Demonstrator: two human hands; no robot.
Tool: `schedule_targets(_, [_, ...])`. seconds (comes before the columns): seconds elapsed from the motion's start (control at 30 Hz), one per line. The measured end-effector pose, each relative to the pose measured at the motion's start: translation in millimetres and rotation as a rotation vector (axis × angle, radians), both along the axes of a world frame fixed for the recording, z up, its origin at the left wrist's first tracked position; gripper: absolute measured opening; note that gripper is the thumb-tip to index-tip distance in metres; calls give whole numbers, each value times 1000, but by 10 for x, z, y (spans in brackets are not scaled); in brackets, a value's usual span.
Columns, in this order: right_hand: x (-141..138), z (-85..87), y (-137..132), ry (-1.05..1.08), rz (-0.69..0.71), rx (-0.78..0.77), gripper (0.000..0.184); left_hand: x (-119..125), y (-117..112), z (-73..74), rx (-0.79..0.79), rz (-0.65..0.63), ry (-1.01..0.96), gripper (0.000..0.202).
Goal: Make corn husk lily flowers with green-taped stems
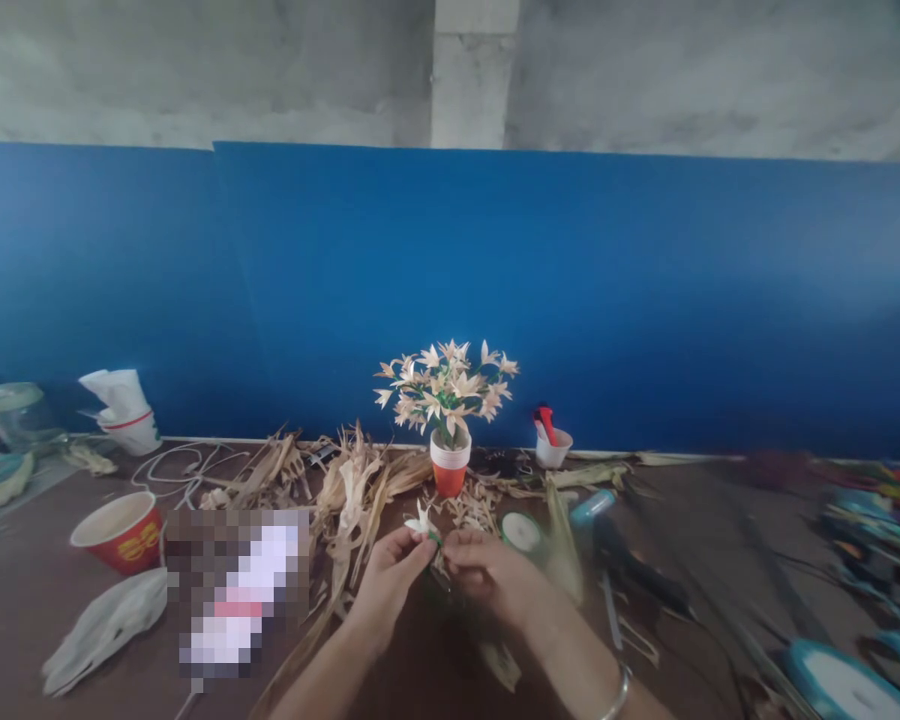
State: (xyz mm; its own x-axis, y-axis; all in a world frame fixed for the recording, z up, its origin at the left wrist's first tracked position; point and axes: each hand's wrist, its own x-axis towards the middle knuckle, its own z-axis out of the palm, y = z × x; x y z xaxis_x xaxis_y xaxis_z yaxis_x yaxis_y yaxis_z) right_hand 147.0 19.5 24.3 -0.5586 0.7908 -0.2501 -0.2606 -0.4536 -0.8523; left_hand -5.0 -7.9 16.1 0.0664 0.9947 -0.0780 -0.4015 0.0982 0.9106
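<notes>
My left hand (387, 582) and my right hand (486, 573) meet over the brown table, fingers pinched together. Between them is a small pale husk flower (420, 523) on a green-wrapped stem; the left fingers pinch just under the bloom and the right fingers close on the stem beside it. A silver bangle (616, 694) sits on my right wrist. Just beyond my hands stands an orange and white pot (449, 468) holding a bunch of similar cream flowers (447, 385). A roll of green tape (523, 532) lies right of my right hand.
Dried corn husks (349, 480) are piled behind my hands. A red paper cup (121, 530) and a white glove (105, 628) lie at left. A white cup with a red tool (550, 440) stands by the blue wall. A glue gun (615, 550) and tape rolls (840, 685) lie at right.
</notes>
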Motion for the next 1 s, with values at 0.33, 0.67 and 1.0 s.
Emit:
schedule_targets(0.33, [-132,103,-111,-639,-352,725,3,55,-30,10,-95,16,-47,33])
schedule_targets(0.67, [-154,90,-139,-728,-397,757,6,70,-20,-53,-51,57,-65,33])
schedule_targets(1.0, [-254,33,-143,-596,-370,540,13,79,-38,22,-23,188,32,33])
